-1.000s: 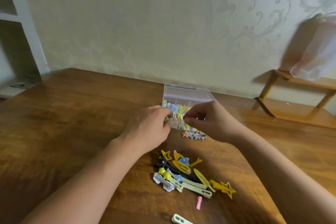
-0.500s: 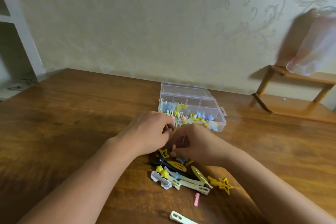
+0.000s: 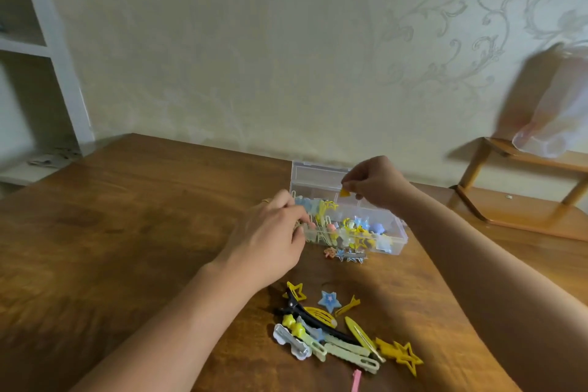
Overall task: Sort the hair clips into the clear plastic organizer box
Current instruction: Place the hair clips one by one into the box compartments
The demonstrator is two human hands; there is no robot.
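In the head view, an open clear box (image 3: 393,234) is seen on the wooden table (image 3: 127,232), its front compartments filled with yellow, blue and pink clips. A small yellow clip (image 3: 344,192) is pinched by the right hand (image 3: 374,183) above the box's back compartments. The box's left end is gripped by the left hand (image 3: 270,242). A loose pile of clips (image 3: 337,331) lies nearer on the table

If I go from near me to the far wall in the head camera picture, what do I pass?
pink clip → pile of loose hair clips → blue star clips beside the box → clear organizer box → right hand pinching a small yellow clip
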